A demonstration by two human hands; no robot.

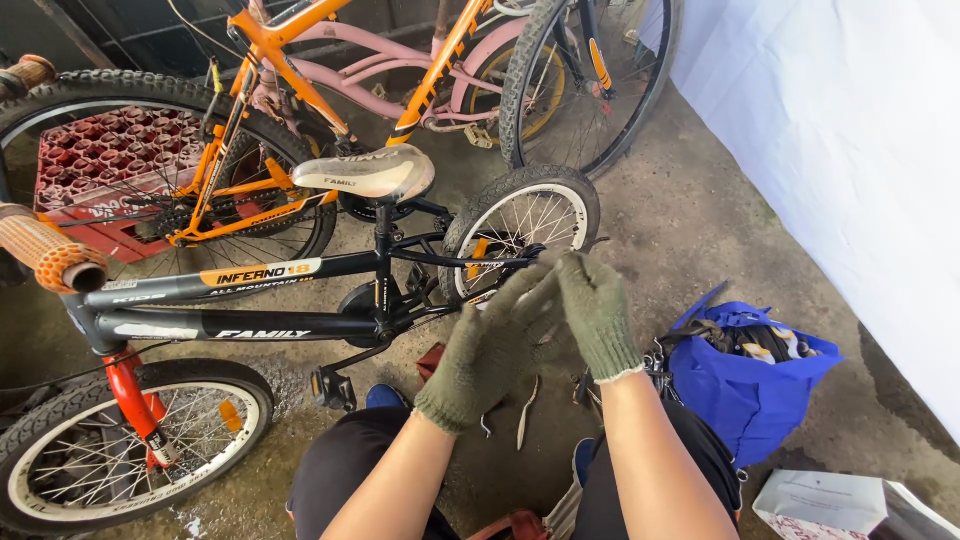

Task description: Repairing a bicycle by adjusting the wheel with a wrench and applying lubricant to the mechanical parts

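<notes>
Both my hands wear olive knit gloves and meet in front of me, above the floor. My left hand [487, 349] has its fingers against the fingertips of my right hand [598, 312], as if tugging at the glove. Neither holds a tool. Just beyond them stands a small black bicycle [250, 322] with a grey saddle [368, 174], and its rear wheel [520, 232] is right behind my fingers. On the concrete below my hands lie pliers [524, 410] and other small tools.
An orange bicycle [262, 120] and a pink one [375, 75] lean behind the black bike. A red crate [90, 170] stands at left. A blue bag [748, 375] with tools sits by my right knee, beside a white box [835, 500]. White sheeting [850, 130] hangs at right.
</notes>
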